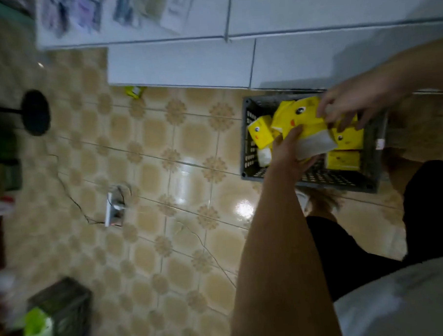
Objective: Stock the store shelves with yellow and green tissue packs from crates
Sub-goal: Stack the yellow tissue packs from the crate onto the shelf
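Fingers of left hand [289,154] grasp one yellow pack [306,128], lying across the crate [256,176]; right hand [350,109] pinches its far end; about four packs.

text: none legible | yellow packs [302,121]: cartoon faces only

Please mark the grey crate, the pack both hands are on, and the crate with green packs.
grey crate [249,141]: head view, on its left wall.
yellow pack [302,118]: head view, on its printed face.
second crate [66,311]: head view, on its dark side wall, bottom left.
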